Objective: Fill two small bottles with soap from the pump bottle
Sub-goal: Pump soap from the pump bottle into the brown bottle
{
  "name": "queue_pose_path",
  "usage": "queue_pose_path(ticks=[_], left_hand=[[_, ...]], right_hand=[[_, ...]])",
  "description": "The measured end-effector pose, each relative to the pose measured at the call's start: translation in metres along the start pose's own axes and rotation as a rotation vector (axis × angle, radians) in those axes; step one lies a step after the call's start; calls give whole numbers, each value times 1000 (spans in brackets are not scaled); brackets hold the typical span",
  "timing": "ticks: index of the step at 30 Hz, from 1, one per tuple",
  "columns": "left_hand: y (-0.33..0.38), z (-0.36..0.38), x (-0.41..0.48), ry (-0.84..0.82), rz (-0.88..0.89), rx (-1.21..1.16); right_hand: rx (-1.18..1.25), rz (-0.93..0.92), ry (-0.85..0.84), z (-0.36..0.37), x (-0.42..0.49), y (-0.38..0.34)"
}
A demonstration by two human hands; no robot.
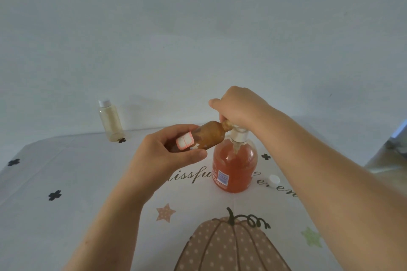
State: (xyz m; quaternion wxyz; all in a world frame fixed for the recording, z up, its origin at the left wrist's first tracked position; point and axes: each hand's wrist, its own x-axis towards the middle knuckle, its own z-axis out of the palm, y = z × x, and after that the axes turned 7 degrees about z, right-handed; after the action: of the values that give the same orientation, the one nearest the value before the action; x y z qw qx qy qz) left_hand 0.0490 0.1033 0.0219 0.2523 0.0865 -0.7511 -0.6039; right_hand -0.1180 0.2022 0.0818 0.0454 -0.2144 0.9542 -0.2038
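A pump bottle [234, 167] of orange soap stands on the table [66, 182] at the centre. My right hand [239, 108] lies over its white pump head, fingers curled down around it. My left hand [167, 152] grips a small brown bottle [207, 136] with a pink-edged label, tilted on its side with its neck against the pump spout under my right hand. A second small bottle [110, 120], clear with a white cap and pale contents, stands upright at the far left near the wall.
A loose white cap [274, 181] lies on the table right of the pump bottle. The tablecloth shows a pumpkin print, stars and black crosses. A pale wall rises right behind the table. A dark object sits at the right edge [396, 138].
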Motion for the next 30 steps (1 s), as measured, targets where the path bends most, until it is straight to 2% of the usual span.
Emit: queue_pose_path(ticks=[7, 30], left_hand=[[3, 2, -2, 16, 25, -27], [3, 4, -1, 16, -8, -37]], right_hand=[[-76, -57, 58, -10, -2, -4], [-78, -14, 63, -10, -5, -6]])
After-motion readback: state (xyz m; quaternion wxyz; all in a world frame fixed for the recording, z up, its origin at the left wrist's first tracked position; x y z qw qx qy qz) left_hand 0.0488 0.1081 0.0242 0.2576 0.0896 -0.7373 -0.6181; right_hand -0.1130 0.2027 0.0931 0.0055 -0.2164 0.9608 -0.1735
